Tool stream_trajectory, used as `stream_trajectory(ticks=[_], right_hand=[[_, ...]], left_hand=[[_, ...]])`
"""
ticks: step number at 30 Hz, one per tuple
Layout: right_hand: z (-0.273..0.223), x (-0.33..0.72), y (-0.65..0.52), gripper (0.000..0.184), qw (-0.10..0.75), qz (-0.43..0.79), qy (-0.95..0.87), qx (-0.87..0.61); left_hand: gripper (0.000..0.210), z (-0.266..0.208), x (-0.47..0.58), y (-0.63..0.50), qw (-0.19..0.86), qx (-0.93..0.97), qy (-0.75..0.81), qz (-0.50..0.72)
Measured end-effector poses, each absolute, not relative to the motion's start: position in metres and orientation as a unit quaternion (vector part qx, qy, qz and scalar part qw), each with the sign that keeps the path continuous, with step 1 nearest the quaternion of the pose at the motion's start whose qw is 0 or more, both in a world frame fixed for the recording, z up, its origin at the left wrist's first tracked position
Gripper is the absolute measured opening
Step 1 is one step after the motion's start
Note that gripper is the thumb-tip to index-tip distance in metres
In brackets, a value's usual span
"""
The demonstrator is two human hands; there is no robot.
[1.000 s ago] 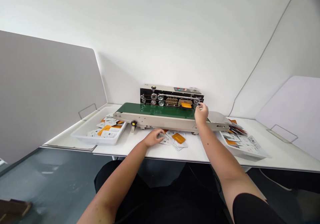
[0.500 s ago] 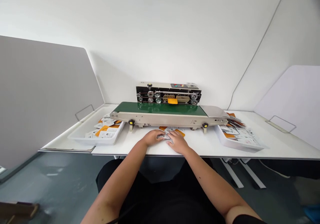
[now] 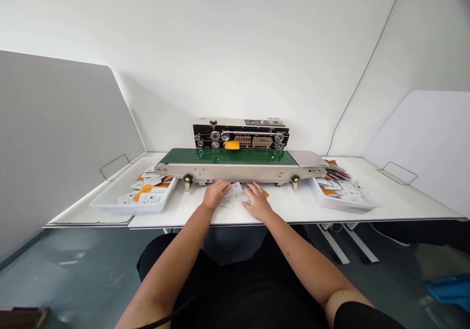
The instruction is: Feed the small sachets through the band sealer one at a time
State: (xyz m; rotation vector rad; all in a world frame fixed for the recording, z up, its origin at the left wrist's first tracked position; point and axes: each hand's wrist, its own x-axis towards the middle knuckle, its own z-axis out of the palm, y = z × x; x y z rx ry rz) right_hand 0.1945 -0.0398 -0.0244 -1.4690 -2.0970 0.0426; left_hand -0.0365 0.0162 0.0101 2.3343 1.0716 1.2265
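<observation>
My left hand (image 3: 216,195) is closed at the edge of a white printed sachet (image 3: 228,200), just in front of the band sealer. A second white sachet (image 3: 236,188) overlaps it by my fingertips. Across from it, my right hand (image 3: 258,202) lies over a few packets, fingers spread and thumb apart. An orange sachet (image 3: 266,194) peeks out past its fingers. Behind both hands stands the band sealer with its green conveyor belt (image 3: 205,156). One orange sachet (image 3: 232,145) sits upright in the sealer's rollers.
A white plastic bin (image 3: 96,203) of white and orange sachets stands at the left, and another bin (image 3: 341,204) at the right, its sachets heaped at the back. Grey partitions (image 3: 62,138) flank the white table (image 3: 400,202). The machine's metal end plate (image 3: 308,158) extends rightward.
The orange sachet in the sealer has travelled left along the rollers. My hands have drawn apart, uncovering the white sachets between them. The whole view has shifted slightly.
</observation>
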Motion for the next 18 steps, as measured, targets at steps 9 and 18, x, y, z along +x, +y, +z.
stream_trajectory(ticks=[9,18], right_hand=[[-0.016,0.168,-0.033,0.029,0.462,0.185,-0.695,-0.519],[0.011,0.191,-0.018,0.018,0.385,0.324,-0.684,-0.527]], left_hand=[[0.051,-0.003,-0.029,0.023,0.515,0.679,0.306,0.424],[0.063,0.007,-0.035,0.015,0.519,0.698,0.262,0.418]])
